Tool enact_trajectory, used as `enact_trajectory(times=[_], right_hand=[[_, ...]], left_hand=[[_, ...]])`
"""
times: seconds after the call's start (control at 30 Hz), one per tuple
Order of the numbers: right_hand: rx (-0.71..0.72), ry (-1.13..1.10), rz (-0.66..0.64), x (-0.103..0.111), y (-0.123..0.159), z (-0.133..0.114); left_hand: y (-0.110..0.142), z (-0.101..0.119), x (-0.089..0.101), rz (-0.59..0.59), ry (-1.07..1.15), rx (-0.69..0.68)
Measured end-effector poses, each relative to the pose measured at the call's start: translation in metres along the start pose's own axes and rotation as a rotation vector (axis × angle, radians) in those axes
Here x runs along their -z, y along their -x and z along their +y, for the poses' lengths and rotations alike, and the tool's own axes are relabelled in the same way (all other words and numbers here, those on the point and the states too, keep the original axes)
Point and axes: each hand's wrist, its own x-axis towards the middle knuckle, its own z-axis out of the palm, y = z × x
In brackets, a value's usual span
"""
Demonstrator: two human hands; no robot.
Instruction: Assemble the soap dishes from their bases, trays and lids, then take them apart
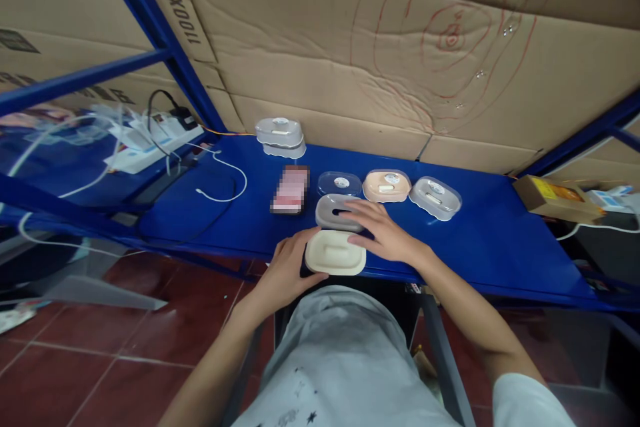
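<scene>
At the table's front edge, my left hand [289, 267] is curled round the left side of a cream oval plastic container [336, 259] with a raised bar in its middle. Just behind it lies a translucent grey plastic lid [326, 212] with a dark slot. My right hand [383, 230] is spread, its fingers stretched over the lid's right part and its thumb at the cream container's upper right corner. Those fingers cover part of the slot; whether they press on the lid I cannot tell.
Behind stand a dark clear box [327, 184], a peach box [375, 187] and a grey box [435, 197]. Stacked boxes [280, 133] sit at the back left. A phone-like blurred object [291, 189] and a white cable [235, 193] lie left; a cardboard box [555, 199] is right.
</scene>
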Motion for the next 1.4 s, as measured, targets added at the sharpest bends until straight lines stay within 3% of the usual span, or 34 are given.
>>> enact_trajectory(times=[0.13,0.3,0.37,0.5,0.6,0.7,0.83,1.03,1.17,1.27,1.4], right_hand=[[0.060,0.023,0.004,-0.012,0.022,-0.019],[0.044,0.097,0.016,-0.029,0.025,-0.009],[0.032,0.130,0.026,-0.021,0.018,0.005],[-0.120,0.281,0.068,0.019,0.000,0.052],[-0.294,0.358,-0.023,0.045,-0.009,0.090],[-0.373,0.354,-0.126,0.057,-0.009,0.107],[-0.382,0.325,-0.141,0.061,0.006,0.093],[-0.306,0.087,-0.135,0.070,0.024,0.076],[-0.424,0.234,-0.038,0.073,0.002,0.100],[-0.514,0.299,-0.080,0.068,-0.027,0.129],[-0.500,0.271,-0.115,0.063,-0.049,0.153]], left_hand=[[-0.002,-0.002,-0.005,0.027,-0.020,0.014],[-0.006,-0.001,-0.013,0.169,-0.080,0.052],[-0.008,0.005,-0.017,0.245,-0.147,0.030],[-0.010,0.028,-0.025,0.321,-0.215,-0.105],[-0.015,0.047,-0.031,0.290,-0.206,-0.220],[-0.027,0.061,-0.038,0.240,-0.226,-0.309],[-0.048,0.071,-0.052,0.215,-0.327,-0.390],[-0.070,0.080,-0.073,0.129,-0.437,-0.445],[-0.073,0.080,-0.078,0.115,-0.447,-0.430],[-0.072,0.078,-0.078,0.125,-0.433,-0.438],[-0.070,0.075,-0.079,0.137,-0.401,-0.448]])
